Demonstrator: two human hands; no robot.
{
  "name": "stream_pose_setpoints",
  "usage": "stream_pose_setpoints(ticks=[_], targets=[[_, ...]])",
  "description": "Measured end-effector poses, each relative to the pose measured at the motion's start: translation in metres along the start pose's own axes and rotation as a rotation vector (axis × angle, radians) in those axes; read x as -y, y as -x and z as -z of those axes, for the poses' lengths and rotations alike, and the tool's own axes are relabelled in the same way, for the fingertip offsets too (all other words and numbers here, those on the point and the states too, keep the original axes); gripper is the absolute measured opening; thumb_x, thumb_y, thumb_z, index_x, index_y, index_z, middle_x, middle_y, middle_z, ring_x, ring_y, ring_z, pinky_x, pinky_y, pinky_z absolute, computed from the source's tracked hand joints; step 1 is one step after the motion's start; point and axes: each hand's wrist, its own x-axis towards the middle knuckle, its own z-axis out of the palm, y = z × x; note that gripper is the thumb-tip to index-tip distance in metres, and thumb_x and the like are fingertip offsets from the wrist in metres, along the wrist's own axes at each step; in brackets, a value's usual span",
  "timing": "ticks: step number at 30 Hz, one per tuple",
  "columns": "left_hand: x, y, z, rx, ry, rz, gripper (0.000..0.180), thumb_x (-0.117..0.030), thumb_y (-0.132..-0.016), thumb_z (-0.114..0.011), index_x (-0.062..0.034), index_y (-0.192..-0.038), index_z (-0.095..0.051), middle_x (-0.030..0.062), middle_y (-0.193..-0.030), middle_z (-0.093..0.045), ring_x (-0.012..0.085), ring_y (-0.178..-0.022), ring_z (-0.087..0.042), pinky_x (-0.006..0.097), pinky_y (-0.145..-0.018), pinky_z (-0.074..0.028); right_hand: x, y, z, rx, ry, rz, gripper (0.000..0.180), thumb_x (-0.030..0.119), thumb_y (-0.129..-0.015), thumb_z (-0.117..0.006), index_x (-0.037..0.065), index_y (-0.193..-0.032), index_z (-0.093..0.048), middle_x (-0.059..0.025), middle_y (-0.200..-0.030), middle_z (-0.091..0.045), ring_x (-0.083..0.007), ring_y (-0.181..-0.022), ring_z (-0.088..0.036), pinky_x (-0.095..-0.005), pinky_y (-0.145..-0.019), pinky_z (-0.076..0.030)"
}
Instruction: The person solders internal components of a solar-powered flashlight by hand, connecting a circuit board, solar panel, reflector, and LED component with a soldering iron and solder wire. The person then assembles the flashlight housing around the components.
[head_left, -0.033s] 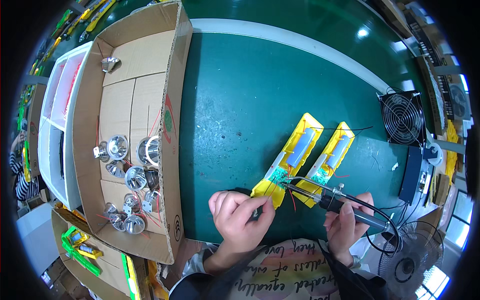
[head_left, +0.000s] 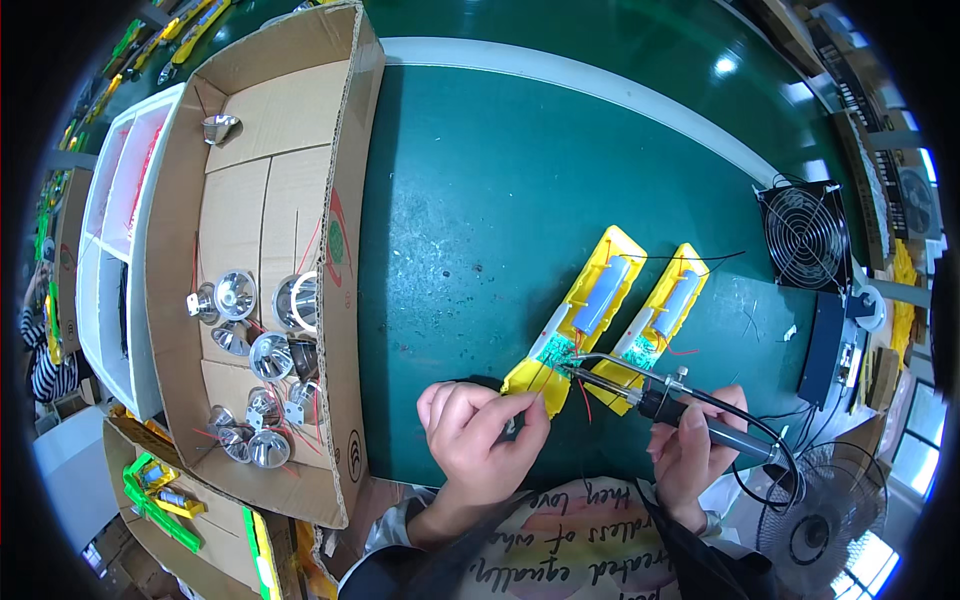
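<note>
Holding soldering iron [head_left: 718,433] — tip [head_left: 574,371] at board [head_left: 555,351], yellow casing [head_left: 523,376]

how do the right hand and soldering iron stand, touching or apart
Touching: the head view shows the right hand holding the soldering iron, its thumb pressed against the handle with no gap between them.

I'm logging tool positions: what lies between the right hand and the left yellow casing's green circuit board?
In the head view, the soldering iron held in the right hand spans it, crossing the right yellow casing, tip near the circuit board.
</note>
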Motion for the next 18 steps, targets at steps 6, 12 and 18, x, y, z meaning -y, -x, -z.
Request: stream_pose_setpoints(ticks=[6, 12, 18], targets=[[0.0004, -0.0009, 0.0002, -0.003, 0.014, -0.014, 0.020, -0.001, -0.053, -0.070, -0.0121, -0.066, -0.060, -0.0020, -0.059, -0.042, 0.0146, -0.056, -0.040, 0.027, -0.058, -0.032, 0.0027, 0.0023, -0.0009, 0.001, 0.002, -0.022, 0.020, 0.014, -0.080, -0.054, 0.002, -0.080, -0.038, -0.0068, -0.062, -0.048, -0.0077, -0.041, -0.047, -0.0172, -0.036, -0.039], [-0.0002, -0.0018, 0.0000, -0.004, 0.020, -0.017, 0.020, -0.001, -0.053, -0.070, -0.0117, -0.066, -0.060, -0.0022, -0.059, -0.042, 0.0140, -0.055, -0.040, 0.027, -0.059, -0.032, 0.0029, 0.0039, 0.0040, -0.001, -0.015, 0.025, 0.020, 0.013, -0.080, -0.053, 0.002, -0.081, -0.037, -0.0071, -0.062, -0.048, -0.0074, -0.041, -0.047, -0.0177, -0.037, -0.039], [0.0005, 0.0004, -0.0001, -0.009, 0.023, -0.014, 0.021, 0.000, -0.054, -0.070, -0.0113, -0.068, -0.060, -0.0024, -0.058, -0.041, 0.0136, -0.054, -0.039, 0.027, -0.058, -0.032, -0.0015, 0.0040, 0.0044, 0.009, -0.024, 0.037, 0.019, 0.013, -0.080, -0.052, 0.001, -0.081, -0.037, -0.0074, -0.061, -0.048, -0.0075, -0.040, -0.046, -0.0177, -0.037, -0.039]])
